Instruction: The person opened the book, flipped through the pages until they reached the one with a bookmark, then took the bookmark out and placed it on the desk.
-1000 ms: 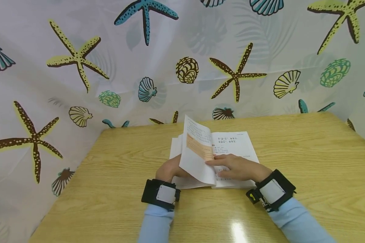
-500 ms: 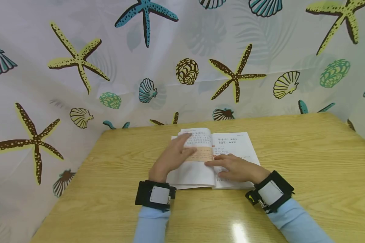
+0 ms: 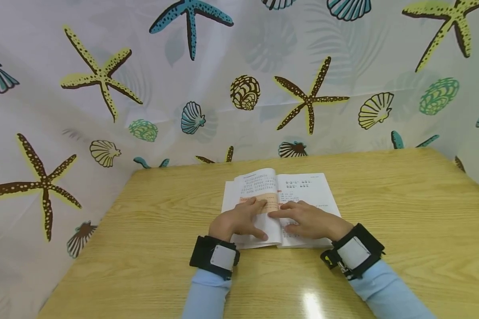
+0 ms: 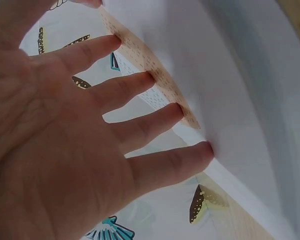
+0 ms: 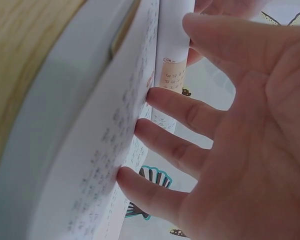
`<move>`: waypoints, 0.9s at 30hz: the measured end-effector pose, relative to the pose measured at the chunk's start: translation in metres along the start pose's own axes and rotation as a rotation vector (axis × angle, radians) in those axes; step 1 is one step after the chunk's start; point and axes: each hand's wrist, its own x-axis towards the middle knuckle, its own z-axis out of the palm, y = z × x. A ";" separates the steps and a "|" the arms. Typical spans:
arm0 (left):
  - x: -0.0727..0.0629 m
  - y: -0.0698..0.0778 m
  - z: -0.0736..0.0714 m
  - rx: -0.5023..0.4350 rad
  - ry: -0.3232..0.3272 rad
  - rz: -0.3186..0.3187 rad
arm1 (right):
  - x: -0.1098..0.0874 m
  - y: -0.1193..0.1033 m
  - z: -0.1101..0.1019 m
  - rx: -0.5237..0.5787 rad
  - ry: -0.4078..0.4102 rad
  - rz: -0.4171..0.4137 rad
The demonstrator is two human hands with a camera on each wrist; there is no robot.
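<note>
An open book (image 3: pixel 259 181) with printed white pages lies on the table, an orange text block across its left page. My left hand (image 3: pixel 239 221) rests on that left page, fingers spread; in the left wrist view its fingertips (image 4: pixel 177 111) touch the paper along the orange block. On the right page lies my right hand (image 3: pixel 311 220), its index finger reaching to the fold. The right wrist view shows the fingertips (image 5: pixel 140 127) of that hand pressing the printed page (image 5: pixel 97 165), fingers apart and nearly straight. Neither hand grips anything.
The wooden table (image 3: pixel 403 212) extends on both sides of the book. Behind it hangs a pale curtain (image 3: pixel 223 57) with starfish and shells. Black straps with white plates, such as the left strap (image 3: pixel 213 257), sit on both wrists over light blue sleeves.
A raised left page has come down flat. My left hand went from behind it to above the page, then down onto its lower part near the fold. The right hand stayed in place.
</note>
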 end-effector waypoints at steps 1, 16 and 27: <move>0.000 0.000 0.000 -0.002 0.000 0.001 | 0.000 0.000 0.000 -0.003 -0.001 0.001; 0.000 0.000 -0.001 -0.004 -0.020 0.006 | -0.003 0.013 -0.002 -0.030 0.004 0.137; 0.000 -0.001 0.002 0.010 0.002 0.021 | -0.029 0.053 -0.020 -0.098 0.010 0.390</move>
